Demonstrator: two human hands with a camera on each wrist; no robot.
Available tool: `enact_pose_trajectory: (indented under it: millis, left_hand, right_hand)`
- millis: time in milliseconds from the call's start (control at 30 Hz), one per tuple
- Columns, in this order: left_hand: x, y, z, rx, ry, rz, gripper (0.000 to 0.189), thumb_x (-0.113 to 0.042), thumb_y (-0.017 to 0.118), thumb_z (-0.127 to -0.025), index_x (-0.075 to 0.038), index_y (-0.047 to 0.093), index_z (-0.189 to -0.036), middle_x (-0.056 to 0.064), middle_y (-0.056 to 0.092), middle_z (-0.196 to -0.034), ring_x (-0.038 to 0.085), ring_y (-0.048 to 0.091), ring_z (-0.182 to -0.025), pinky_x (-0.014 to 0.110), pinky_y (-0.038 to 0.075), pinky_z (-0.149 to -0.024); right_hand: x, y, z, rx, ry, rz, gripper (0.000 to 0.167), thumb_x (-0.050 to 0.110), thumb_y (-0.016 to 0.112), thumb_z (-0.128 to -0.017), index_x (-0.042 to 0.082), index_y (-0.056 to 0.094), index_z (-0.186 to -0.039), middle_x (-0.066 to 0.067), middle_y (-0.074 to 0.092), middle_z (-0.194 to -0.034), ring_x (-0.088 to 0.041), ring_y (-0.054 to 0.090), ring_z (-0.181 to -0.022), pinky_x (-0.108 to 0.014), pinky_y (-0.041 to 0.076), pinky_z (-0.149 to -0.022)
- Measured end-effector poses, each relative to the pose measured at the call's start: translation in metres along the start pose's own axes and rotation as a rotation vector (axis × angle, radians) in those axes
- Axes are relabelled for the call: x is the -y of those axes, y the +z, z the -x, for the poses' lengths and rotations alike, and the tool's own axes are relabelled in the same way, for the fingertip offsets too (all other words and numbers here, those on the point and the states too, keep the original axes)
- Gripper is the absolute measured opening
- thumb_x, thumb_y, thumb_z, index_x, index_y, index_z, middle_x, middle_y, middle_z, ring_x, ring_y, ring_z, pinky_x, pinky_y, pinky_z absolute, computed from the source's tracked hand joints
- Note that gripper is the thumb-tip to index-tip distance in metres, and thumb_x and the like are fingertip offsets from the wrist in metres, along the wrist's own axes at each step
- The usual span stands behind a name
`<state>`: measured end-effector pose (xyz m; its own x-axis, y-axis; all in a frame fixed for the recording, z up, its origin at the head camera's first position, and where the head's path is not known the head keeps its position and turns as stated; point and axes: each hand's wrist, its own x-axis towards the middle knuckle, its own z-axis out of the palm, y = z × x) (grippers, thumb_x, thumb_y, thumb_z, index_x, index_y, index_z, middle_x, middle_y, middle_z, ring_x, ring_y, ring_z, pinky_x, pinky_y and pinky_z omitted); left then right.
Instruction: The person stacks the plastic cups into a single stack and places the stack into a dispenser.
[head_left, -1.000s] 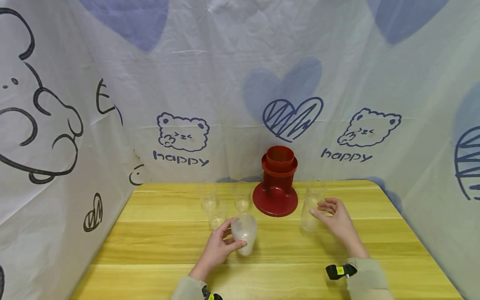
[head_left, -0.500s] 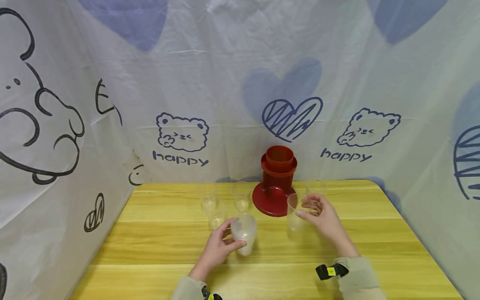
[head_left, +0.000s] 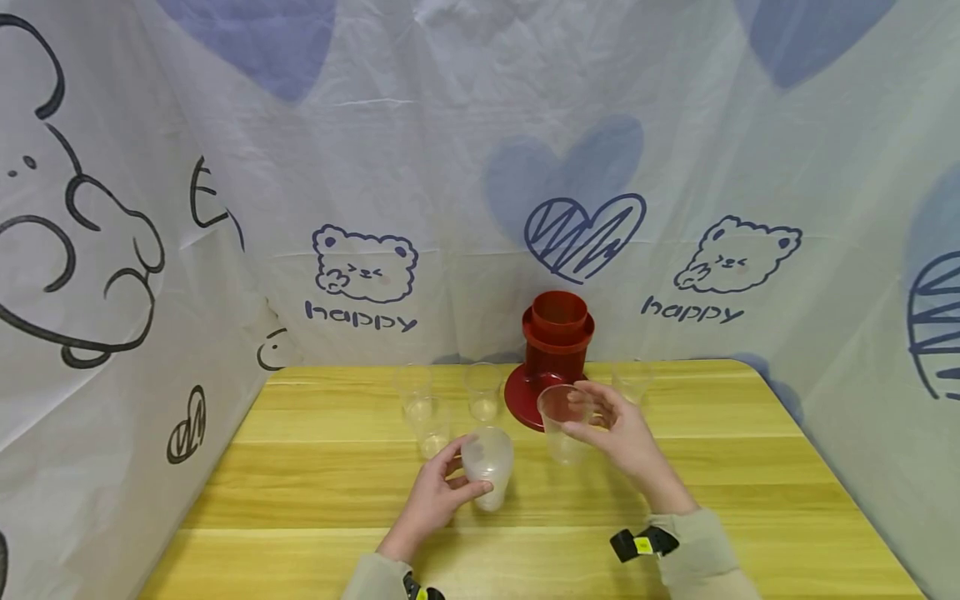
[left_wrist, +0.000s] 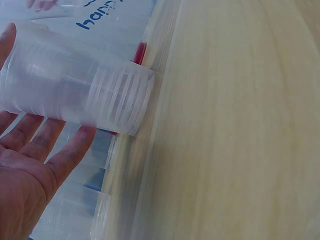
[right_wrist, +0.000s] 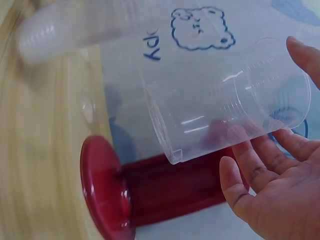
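My left hand (head_left: pixel 437 498) grips a stack of nested clear plastic cups (head_left: pixel 487 468) near the middle of the table, mouths up. In the left wrist view several stacked rings show near the base of the stack (left_wrist: pixel 75 82), with the fingers (left_wrist: pixel 70 150) along its side. To the right, my right hand (head_left: pixel 624 435) holds a single clear plastic cup (head_left: pixel 558 435) between thumb and fingers. In the right wrist view this cup (right_wrist: pixel 215 110) appears upright and apart from the table, in front of the red stand (right_wrist: pixel 175 192).
The red cylindrical stand (head_left: pixel 557 354) with a round base is at the table's back edge. Behind my left hand stand clear cups (head_left: pixel 483 404), and another clear cup (head_left: pixel 632 379) is at the back right. A printed cloth (head_left: pixel 465 167) hangs behind the wooden table (head_left: pixel 300 492).
My right hand has moved left with the single cup, from the table's right side to in front of the red stand, nearer the stack. The left hand and its stack have stayed in place.
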<state>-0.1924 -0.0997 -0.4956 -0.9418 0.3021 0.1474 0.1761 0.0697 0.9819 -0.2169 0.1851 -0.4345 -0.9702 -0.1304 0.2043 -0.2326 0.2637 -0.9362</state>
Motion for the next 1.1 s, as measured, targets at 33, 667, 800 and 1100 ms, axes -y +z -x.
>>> enact_pose_trajectory:
  millis: [33,667,800,1100]
  left_hand:
    - [0.0,0.0,0.0,0.0,0.002,0.0,0.067,-0.003,0.079,-0.081,0.003,0.047,-0.14,0.026,0.052,-0.132,0.042,0.054,-0.118,0.039,0.053,-0.092]
    - [0.002,-0.001,0.0,0.004,0.009,0.012,0.068,-0.002,0.079,-0.082,0.003,0.046,-0.141,0.026,0.051,-0.132,0.042,0.053,-0.118,0.04,0.053,-0.092]
    - [0.003,-0.001,0.0,0.004,0.008,0.005,0.067,-0.003,0.079,-0.082,0.002,0.046,-0.141,0.025,0.052,-0.132,0.041,0.054,-0.118,0.041,0.053,-0.092]
    - [0.01,0.0,-0.002,0.01,0.01,0.004,0.068,-0.003,0.078,-0.083,0.002,0.046,-0.142,0.025,0.052,-0.133,0.04,0.053,-0.119,0.041,0.052,-0.094]
  right_hand:
    - [0.003,0.002,0.0,0.005,-0.014,-0.008,0.06,0.013,0.079,-0.085,0.001,0.05,-0.137,-0.016,0.062,-0.125,-0.029,0.055,-0.115,-0.029,0.048,-0.093]
    - [0.034,0.027,-0.008,0.138,-0.171,-0.222,0.061,-0.001,0.076,-0.083,-0.006,0.047,-0.136,-0.023,0.058,-0.128,-0.032,0.055,-0.122,-0.03,0.052,-0.094]
    - [0.036,0.032,-0.009,0.177,-0.182,-0.261,0.062,-0.001,0.076,-0.084,-0.005,0.046,-0.138,-0.027,0.055,-0.13,-0.036,0.052,-0.123,-0.03,0.052,-0.093]
    - [0.033,0.045,-0.012,0.233,-0.155,-0.252,0.061,0.006,0.076,-0.086,0.001,0.049,-0.14,-0.022,0.055,-0.133,-0.036,0.054,-0.12,-0.03,0.053,-0.092]
